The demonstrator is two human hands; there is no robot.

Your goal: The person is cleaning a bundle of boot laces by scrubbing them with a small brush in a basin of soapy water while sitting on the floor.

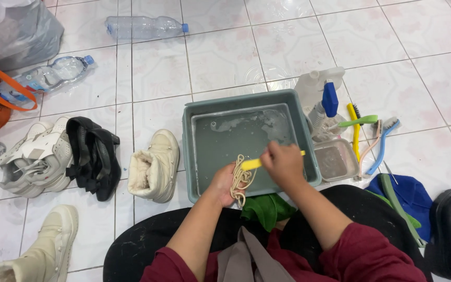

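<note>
- The left hand (223,183) pinches a bundle of cream shoelaces (240,180), its grip closed around the looped cords at the near edge of the grey-green basin (199,151).
- The laces look pale beige, coiled in several loose loops, with strands dangling below the grip over the basin's rim.
- The right hand (284,163) is clenched round a yellow brush (251,164); the brush head sits just left of that grip, touching the laces, and the handle's tip pokes out on the far side of the fist.
- Cloudy, soapy water (241,133) fills the basin just beyond both hands.
- A green cloth (267,209) lies right under the grips, on the person's lap.
- To the right of the right grip: a small grey tub (336,161), then coloured brushes (371,136) on the tiled floor.
- Left of the left grip stands a cream boot (155,166).
- Hard to tell: the bristles are hidden against the laces, and the fingers of both hands are mostly out of sight.
</note>
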